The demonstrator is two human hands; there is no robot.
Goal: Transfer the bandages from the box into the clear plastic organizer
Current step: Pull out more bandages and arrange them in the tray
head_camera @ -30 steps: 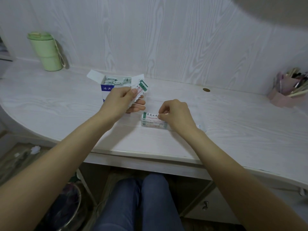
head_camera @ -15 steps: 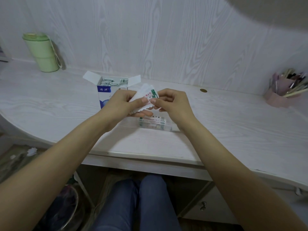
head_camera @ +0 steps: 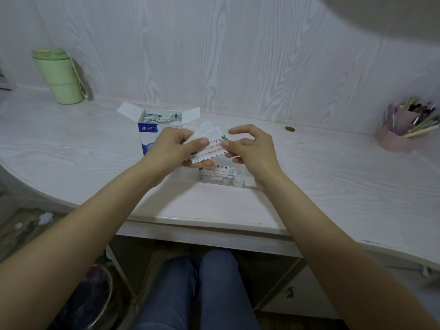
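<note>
Head view: the left hand (head_camera: 175, 148) grips a fanned stack of white wrapped bandages (head_camera: 210, 145) above the middle of the pale wood-grain desk (head_camera: 333, 177), thumb pressed on top. The right hand (head_camera: 252, 148) pinches the stack's right end, thumb on the wrapper. Just below sits the clear plastic organizer (head_camera: 222, 178), bandages already inside. Behind the left hand stands the open white-and-blue cardboard box (head_camera: 158, 126), more bandages showing.

Left hand (head_camera: 170, 151) holds a fan of white wrapped bandages (head_camera: 212, 145); right hand (head_camera: 250, 148) pinches one above the clear plastic organizer (head_camera: 221, 178) on the white wood-grain counter (head_camera: 333, 182).
</note>
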